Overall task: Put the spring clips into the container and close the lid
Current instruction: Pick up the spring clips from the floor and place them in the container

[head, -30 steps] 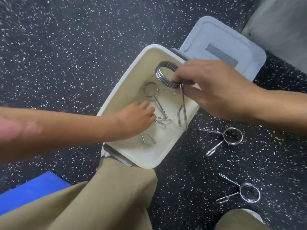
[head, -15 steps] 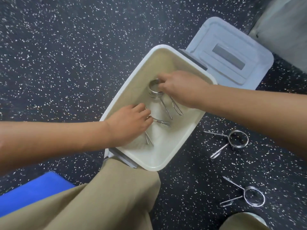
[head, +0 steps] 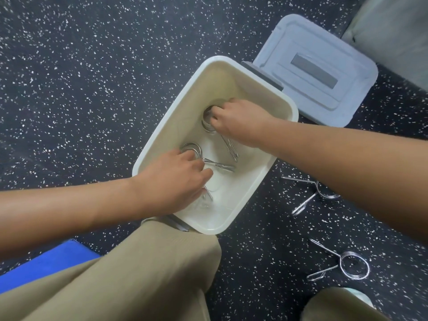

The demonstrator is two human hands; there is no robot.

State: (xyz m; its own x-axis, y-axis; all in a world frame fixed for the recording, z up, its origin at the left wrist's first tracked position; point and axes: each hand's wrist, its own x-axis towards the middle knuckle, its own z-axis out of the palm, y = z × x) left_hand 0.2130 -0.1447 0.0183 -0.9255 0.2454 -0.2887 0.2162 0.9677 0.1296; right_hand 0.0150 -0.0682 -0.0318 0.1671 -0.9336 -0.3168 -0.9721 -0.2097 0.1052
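The right hand was down inside the container, its fingers curled tight around the coiled ring of a spring clip at about twelve o'clock in the tub. That clip was bright steel wire, wound in several close turns into a ring, with two long straight legs running out from under the hand toward five o'clock and ending in narrow looped tips.

The left hand was also inside, at about seven o'clock in the tub, its fingers bent over a second clip whose ring showed just past the fingertips and whose legs pointed toward three o'clock. Whether the fingers actually pinched it or only rested on it could not be told. More wire showed faintly beneath that palm.

The container was a white, rounded-corner plastic tub set diagonally on the dark speckled floor. Its pale grey lid lay off, flat on the floor, touching the tub's rim at two o'clock, with a darker grey bar in its middle.

Two more clips lay on the floor outside: one at four o'clock from the tub, partly hidden under the right forearm, and another farther out at five o'clock, ring and splayed legs in full view. Tan trouser legs filled the bottom edge, and a blue mat sat at eight o'clock.
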